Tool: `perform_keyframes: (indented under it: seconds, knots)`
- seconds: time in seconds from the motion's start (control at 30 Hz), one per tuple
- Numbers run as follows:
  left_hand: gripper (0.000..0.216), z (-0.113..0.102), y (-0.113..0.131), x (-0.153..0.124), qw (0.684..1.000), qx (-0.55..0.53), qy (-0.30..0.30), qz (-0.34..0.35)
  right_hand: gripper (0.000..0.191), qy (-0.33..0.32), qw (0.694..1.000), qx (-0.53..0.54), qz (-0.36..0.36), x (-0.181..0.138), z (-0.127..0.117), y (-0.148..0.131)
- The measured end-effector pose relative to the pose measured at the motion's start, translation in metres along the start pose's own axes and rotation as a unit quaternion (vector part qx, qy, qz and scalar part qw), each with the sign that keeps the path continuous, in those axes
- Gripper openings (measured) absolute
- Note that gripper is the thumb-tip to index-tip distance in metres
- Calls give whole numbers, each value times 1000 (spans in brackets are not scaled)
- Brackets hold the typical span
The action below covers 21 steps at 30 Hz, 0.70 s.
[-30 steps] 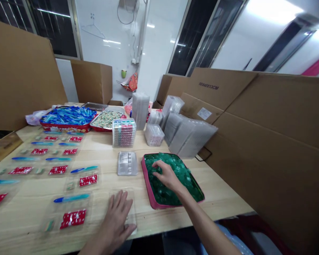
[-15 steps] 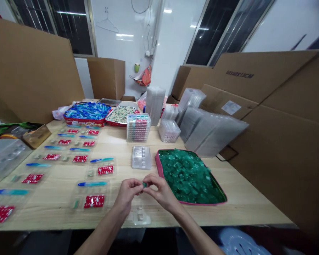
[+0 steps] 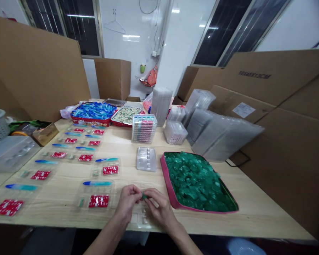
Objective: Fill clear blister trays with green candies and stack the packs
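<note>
Near the table's front edge, my left hand (image 3: 129, 201) and my right hand (image 3: 159, 205) meet fingertip to fingertip. Between them they pinch a small green piece (image 3: 144, 196), whose exact kind is too small to make out. Under the hands lies a clear plastic tray (image 3: 141, 220), partly covered by them. To the right, a pink-rimmed tin tray (image 3: 172, 196) bears a heap of green translucent pieces (image 3: 196, 180). Beyond my hands sits another clear molded tray (image 3: 146, 159).
At left, clear trays hold blue pens (image 3: 97, 183) and red patterned packets (image 3: 99, 201). Farther back are a tray of blue pens (image 3: 94, 111), a tray of pale pieces (image 3: 124, 115), a stack of filled cases (image 3: 144, 129) and stacked clear plastic (image 3: 215, 134). Cardboard (image 3: 295, 141) flanks the right.
The view has shifted a little, so the table's contents appear farther right. My hands have come slightly lower toward the clear tray, still pinching the green piece.
</note>
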<state>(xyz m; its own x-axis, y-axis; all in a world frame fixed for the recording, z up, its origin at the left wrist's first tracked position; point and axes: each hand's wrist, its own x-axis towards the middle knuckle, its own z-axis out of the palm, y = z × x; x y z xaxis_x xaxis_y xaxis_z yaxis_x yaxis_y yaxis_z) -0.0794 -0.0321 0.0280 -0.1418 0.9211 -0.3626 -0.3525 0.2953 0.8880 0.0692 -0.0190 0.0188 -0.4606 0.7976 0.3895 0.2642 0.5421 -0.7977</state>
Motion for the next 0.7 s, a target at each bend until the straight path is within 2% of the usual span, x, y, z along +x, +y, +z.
perform_keyframes:
  seconds: [0.13,0.23,0.27,0.4,0.57,0.63,0.7]
  knots:
    - [13,-4,-1,7,994,67,35,80,15,17,998,-37,46,19,-2,15]
    - [2,-8,-6,12,975,166,32,142,11,20,993,-62,95,32,-2,29]
    - [5,-10,-8,12,967,198,31,158,10,15,992,-62,110,35,-1,33]
    - [13,-12,-19,12,944,273,42,179,9,-5,990,-52,129,37,3,36]
    - [15,-12,-25,11,943,267,42,194,9,-13,992,-69,103,38,4,33]
    - [15,-12,-24,13,952,236,48,191,9,4,989,-40,140,41,3,35]
    - [14,-11,-22,15,960,203,57,186,17,26,977,56,205,44,1,37]
